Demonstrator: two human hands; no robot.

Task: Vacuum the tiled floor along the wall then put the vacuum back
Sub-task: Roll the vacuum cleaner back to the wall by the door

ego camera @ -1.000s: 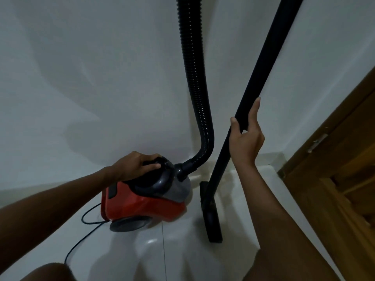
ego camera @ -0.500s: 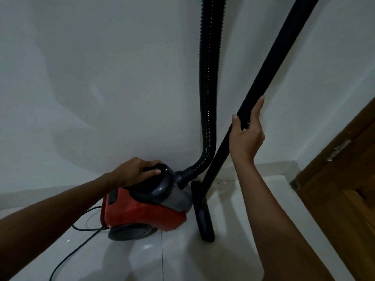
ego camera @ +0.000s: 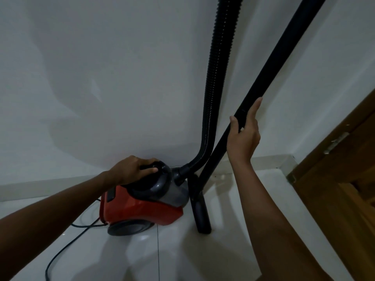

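**Vacuum Parked at the Wall**

At the foot of the white wall (ego camera: 101, 78), where the tiled floor (ego camera: 233, 250) meets the skirting, one red and grey vacuum (ego camera: 142, 207) stands on its wheel, close in to the wall. The left hand (ego camera: 134, 169) is curled over the dark handle on top of the body, seemingly to steady or set the machine in its spot. The right hand (ego camera: 244, 136) wraps round the single black wand (ego camera: 269, 82), thumb on one side and fingers along the other, keeping it leaning upright so it does not topple. The two hands are well apart, each clamped on its own part.

One ribbed hose (ego camera: 215, 78) rises from the front of the body and runs out of view at the top, beside the wand. One floor nozzle (ego camera: 199, 211) rests on the tiles just beside the body, at the wand's lower end. One dark power cord (ego camera: 65, 246) trails from the rear across the floor towards the near edge. A wooden door frame (ego camera: 345, 179) stands at the far right corner.

The layout suggests the vacuum is being put back, wand stowed upright against the wall.
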